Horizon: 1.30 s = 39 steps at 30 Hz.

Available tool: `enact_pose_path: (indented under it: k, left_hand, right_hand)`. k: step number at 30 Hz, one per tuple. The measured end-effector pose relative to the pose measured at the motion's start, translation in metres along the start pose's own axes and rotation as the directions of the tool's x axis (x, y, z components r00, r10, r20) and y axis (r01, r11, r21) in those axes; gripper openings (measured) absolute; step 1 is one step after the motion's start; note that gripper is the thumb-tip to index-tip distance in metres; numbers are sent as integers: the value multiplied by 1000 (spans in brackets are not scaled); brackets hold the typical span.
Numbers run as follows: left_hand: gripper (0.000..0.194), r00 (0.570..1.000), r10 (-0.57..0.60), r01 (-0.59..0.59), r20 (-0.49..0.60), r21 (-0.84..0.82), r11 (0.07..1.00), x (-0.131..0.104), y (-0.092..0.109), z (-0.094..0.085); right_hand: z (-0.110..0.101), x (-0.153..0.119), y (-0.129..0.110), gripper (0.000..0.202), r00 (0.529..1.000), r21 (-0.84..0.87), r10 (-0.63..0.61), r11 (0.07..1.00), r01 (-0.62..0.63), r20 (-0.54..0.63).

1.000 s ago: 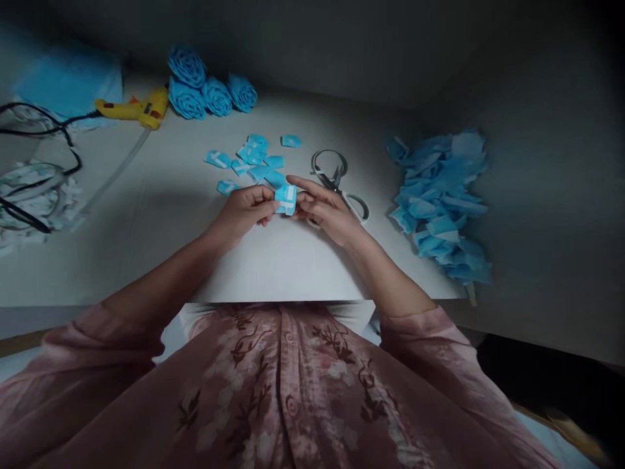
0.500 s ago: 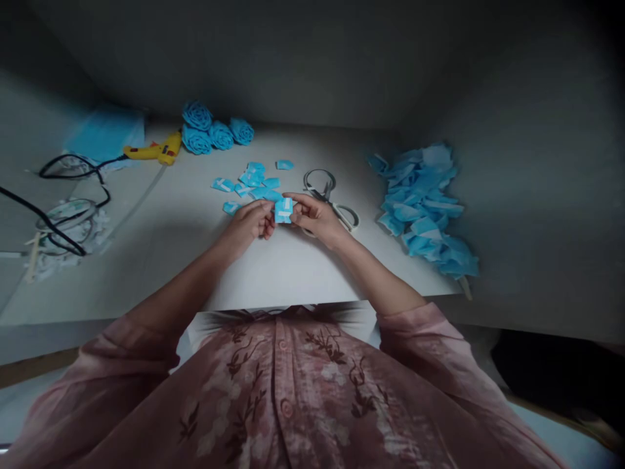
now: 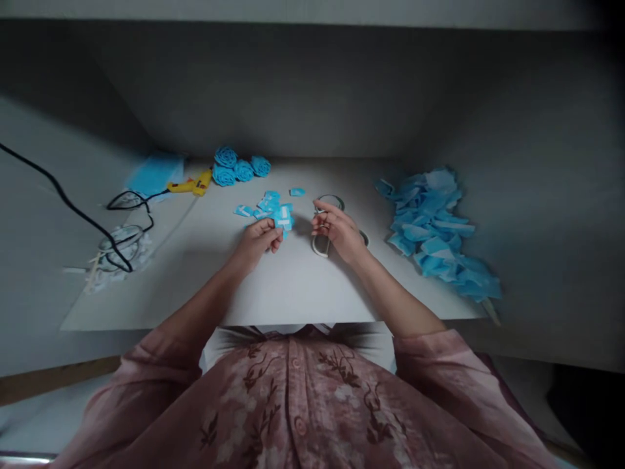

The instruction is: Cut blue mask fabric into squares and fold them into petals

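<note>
A small square blue piece of fabric or paper with white strips (image 3: 282,218) is pinched between the thumb and fingers of my left hand (image 3: 258,242). My right hand (image 3: 342,236) hovers to its right, fingers loosely bent and apart, with nothing visible in them. Beneath that hand lies a pair of scissors (image 3: 321,253), its handle loops partly covered. Several similar small blue pieces (image 3: 269,198) are scattered on the white table (image 3: 297,293) just beyond my left hand.
Several blue rosettes (image 3: 243,171) stand at the back left beside a yellow glue gun (image 3: 200,184) with a black cord. Behind it lies a flat blue sheet (image 3: 157,173). White scraps (image 3: 110,275) sit at left. A heap of crumpled blue pieces (image 3: 434,218) spreads along the right.
My right hand has let go of the blue piece and moved right, over the scissors. My left hand still holds the piece. The camera's view has tilted up.
</note>
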<state>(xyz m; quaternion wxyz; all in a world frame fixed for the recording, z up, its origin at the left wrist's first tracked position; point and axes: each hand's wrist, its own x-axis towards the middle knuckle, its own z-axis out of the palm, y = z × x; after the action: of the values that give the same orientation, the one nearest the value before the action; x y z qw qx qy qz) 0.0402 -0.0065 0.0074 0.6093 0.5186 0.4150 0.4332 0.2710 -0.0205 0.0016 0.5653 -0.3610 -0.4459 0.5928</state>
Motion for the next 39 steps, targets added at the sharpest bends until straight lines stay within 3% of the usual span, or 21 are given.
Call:
enact_pose_path:
  k: [3, 5, 10, 16, 19, 23, 32, 39]
  left_hand:
    - [29, 992, 27, -32, -122, -38, 999, 3, 14, -7]
    - [32, 990, 28, -31, -137, -23, 999, 3, 22, -8]
    - [34, 1000, -6, 1, 29, 149, 989, -5, 34, 4]
    - [25, 989, -50, 7, 139, 294, 956, -9, 32, 17]
    - [26, 985, -64, 12, 158, 312, 950, -7, 30, 17]
    - [27, 990, -45, 5, 136, 280, 960, -8, 30, 13]
    - [33, 993, -26, 21, 112, 46, 999, -12, 29, 6]
    - [38, 992, -16, -3, 125, 153, 988, -15, 28, 3]
  right_hand:
    - [-5, 4, -1, 47, 999, 33, 3, 999, -2, -45]
    - [-7, 7, 0, 46, 998, 25, 0, 1000, 1, -67]
    - [0, 8, -2, 49, 998, -67, -25, 997, 22, -52]
    - [8, 4, -18, 48, 977, -247, -95, 959, 142, 192]
    - [5, 5, -19, 45, 968, -287, -94, 945, 160, 232]
    - [3, 6, -18, 45, 975, -237, -89, 962, 137, 204]
    - [16, -4, -22, 47, 985, -179, -49, 981, 79, 166]
    - [23, -1, -15, 47, 991, -159, -54, 985, 73, 123]
